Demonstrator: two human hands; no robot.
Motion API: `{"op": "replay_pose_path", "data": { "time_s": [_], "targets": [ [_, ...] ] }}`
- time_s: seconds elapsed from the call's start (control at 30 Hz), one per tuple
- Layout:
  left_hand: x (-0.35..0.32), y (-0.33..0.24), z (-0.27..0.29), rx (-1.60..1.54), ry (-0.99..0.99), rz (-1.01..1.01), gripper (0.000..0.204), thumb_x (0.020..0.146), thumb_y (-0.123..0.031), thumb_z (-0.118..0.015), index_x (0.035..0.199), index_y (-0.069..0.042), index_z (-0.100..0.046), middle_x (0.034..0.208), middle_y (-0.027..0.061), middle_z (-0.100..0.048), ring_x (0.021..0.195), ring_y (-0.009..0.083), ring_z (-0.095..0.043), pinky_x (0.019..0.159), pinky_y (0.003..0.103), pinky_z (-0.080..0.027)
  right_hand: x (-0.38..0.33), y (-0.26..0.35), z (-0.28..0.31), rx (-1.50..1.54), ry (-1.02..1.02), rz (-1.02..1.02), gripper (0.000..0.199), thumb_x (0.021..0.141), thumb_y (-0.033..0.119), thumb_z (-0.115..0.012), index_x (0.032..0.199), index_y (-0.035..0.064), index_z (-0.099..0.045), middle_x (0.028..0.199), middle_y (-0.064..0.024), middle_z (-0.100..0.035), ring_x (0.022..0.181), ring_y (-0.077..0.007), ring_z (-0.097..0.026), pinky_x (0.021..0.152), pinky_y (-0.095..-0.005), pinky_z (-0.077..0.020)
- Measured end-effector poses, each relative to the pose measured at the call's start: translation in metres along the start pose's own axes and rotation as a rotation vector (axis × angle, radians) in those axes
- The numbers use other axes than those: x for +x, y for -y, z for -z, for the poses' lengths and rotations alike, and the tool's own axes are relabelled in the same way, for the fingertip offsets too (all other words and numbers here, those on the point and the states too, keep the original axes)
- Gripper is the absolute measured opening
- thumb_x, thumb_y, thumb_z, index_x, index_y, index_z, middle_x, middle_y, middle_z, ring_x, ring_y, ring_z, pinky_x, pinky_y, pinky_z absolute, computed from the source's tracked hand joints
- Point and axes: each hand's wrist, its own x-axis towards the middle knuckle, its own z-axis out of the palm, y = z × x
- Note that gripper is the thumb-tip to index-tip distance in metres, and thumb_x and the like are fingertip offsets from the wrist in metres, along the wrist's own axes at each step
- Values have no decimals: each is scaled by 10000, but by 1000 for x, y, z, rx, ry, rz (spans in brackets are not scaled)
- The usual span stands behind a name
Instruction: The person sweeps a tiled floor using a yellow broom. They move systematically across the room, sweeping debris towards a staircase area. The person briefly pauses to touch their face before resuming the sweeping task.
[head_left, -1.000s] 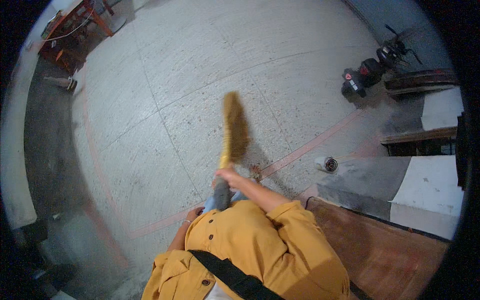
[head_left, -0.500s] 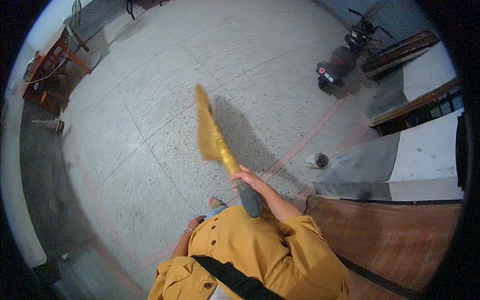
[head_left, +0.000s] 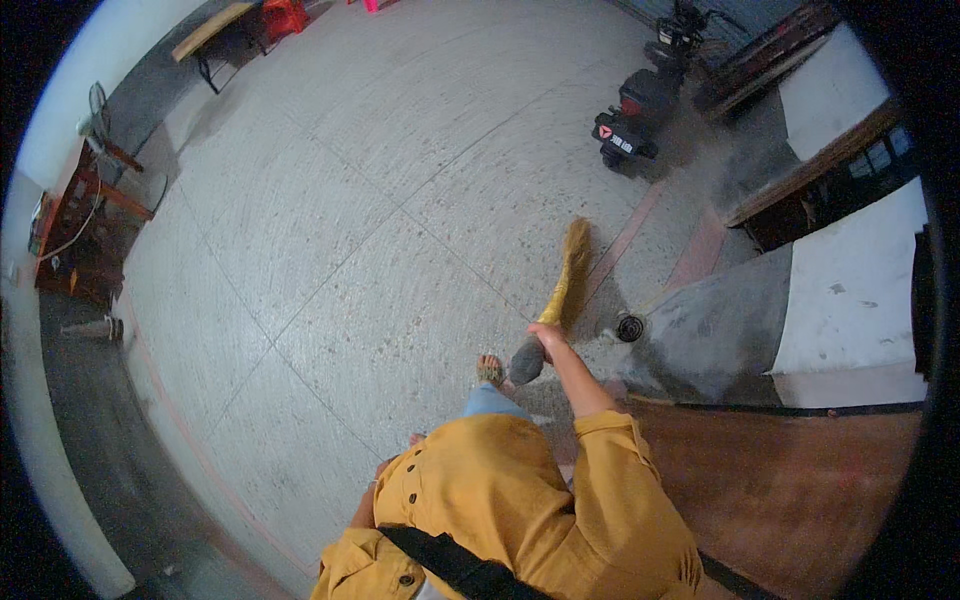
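A yellow hand broom [head_left: 568, 275] with a dark grey butt is gripped by my right hand [head_left: 546, 338], the fingers wrapped around its handle. Its bristle end points away from me, low over the speckled floor to my right or touching it; I cannot tell which. Beside my hip, my left hand [head_left: 384, 467] hangs at the edge of the yellow shirt [head_left: 480, 470]. The shirt mostly hides its fingers. One sandalled foot [head_left: 489, 369] is out in front, left of the broom's butt.
A dark motor scooter [head_left: 640, 110] stands far right. Close to the broom, a dark coil-like round thing [head_left: 630, 328] sits on the floor. A brown wooden surface [head_left: 760, 480] lies at right. Wooden furniture [head_left: 85, 220], a table [head_left: 212, 30] and a red stool [head_left: 284, 15] are at far left.
My right hand has swung the broom to the right, toward the pink floor line. My body has moved forward, my foot shows more fully, and the far table and stool have come into view.
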Motion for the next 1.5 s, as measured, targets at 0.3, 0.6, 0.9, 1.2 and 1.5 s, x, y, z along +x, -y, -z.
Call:
{"op": "replay_pose_path", "data": {
  "time_s": [0.3,0.6,0.9,1.2,1.5],
  "targets": [
    [79,-121,24,166,45,-40,396,802,-320,-484,1154,-139,-505,1086,91,-573,964,270,-560,786,353,-457,14,13,-25,19,577,151,514,605,175,-653,1054,-2,-478,740,-80,-568,678,-189,-545,645,-282,-440],
    [110,-145,24,125,-4,-118,395,801,-318,-497,1160,-152,-499,1112,82,-558,970,273,-556,801,362,-455,51,108,83,-143,271,420,625,606,105,-659,1172,106,-395,836,-51,-540,731,-168,-545,616,-308,-461],
    [72,-122,-9,-43,-57,94,376,793,-297,-513,1133,-137,-521,1056,96,-583,926,269,-576,783,356,-465,148,156,47,-362,-210,240,683,518,76,-671,1144,21,-402,947,-103,-541,797,-209,-543,604,-331,-469],
    [78,-165,16,-95,-126,149,356,784,-277,-529,1105,-122,-544,999,111,-607,882,266,-596,764,350,-476,47,57,-120,-467,246,412,779,570,22,-679,1248,50,-297,977,-90,-505,855,-211,-510,713,-324,-454],
    [115,-283,121,-104,-242,31,285,795,-176,-506,1047,-66,-579,1004,149,-596,923,280,-576,818,340,-452,20,156,-24,-14,871,179,826,612,12,-691,1313,34,-255,970,-69,-525,861,-182,-531,669,-289,-472]
  ]
}}
